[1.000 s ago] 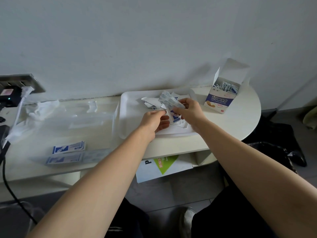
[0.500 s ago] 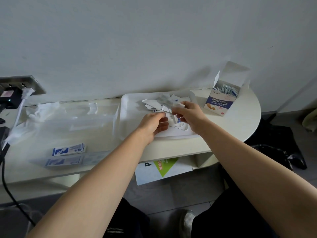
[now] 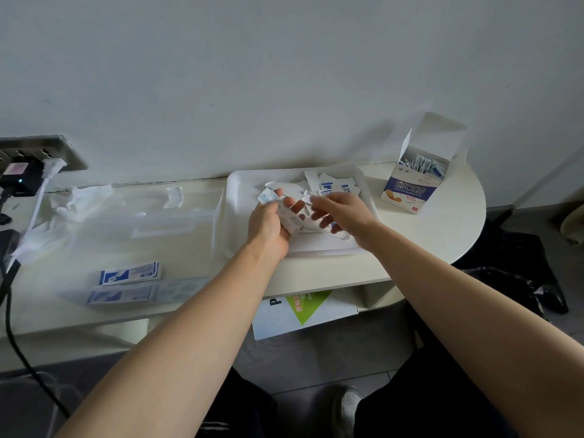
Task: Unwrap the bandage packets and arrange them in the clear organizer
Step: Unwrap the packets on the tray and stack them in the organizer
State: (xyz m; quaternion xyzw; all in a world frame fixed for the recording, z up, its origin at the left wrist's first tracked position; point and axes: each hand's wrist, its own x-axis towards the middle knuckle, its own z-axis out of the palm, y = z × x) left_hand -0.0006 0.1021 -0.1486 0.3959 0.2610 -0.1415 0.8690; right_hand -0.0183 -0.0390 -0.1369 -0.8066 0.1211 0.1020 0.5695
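The left hand (image 3: pixel 268 224) grips a small stack of bandage packets (image 3: pixel 287 214) above the left half of the tray (image 3: pixel 235 192). The right hand (image 3: pixel 339 213) hangs just beside it, fingers loosely spread and holding nothing visible. The packets are probably light, thin and floppy — pinch across the flat faces near mid-length. The clear organizer (image 3: pixel 142 229) lies just left of the tray, toward the desk's left end. Its walls are faint — clear the tray rim first.

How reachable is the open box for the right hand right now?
Probably yes: the right hand is over the tray, the box stands just right of it, top open, only bare table between.
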